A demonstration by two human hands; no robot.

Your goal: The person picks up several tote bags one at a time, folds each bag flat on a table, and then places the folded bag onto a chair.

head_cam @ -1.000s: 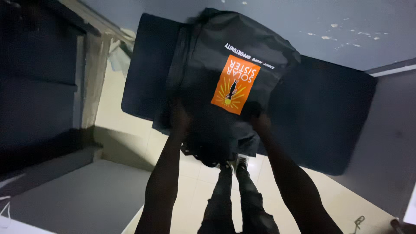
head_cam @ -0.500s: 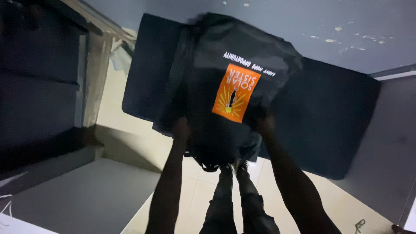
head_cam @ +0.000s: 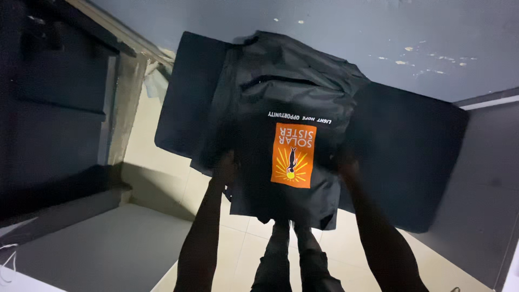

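Observation:
A black backpack (head_cam: 281, 92) with an orange patch (head_cam: 293, 155) on its front pocket rests on a dark flat panel (head_cam: 411, 151). My left hand (head_cam: 225, 166) grips the bag's left lower side. On the opposite side, my right hand (head_cam: 346, 165) holds the right lower edge. Both arms reach up from the bottom of the view. My dark-trousered legs (head_cam: 289, 259) show below the bag.
A pale tiled floor (head_cam: 162, 178) lies under the panel. A dark cabinet or door (head_cam: 59, 97) stands at the left, with a grey ledge (head_cam: 97, 249) at lower left. A blue-grey wall (head_cam: 378, 32) with chipped paint fills the top.
The backpack has shifted slightly and now sits squarer on the panel, the orange patch turning more upright in view. Both hands stay on its lower sides.

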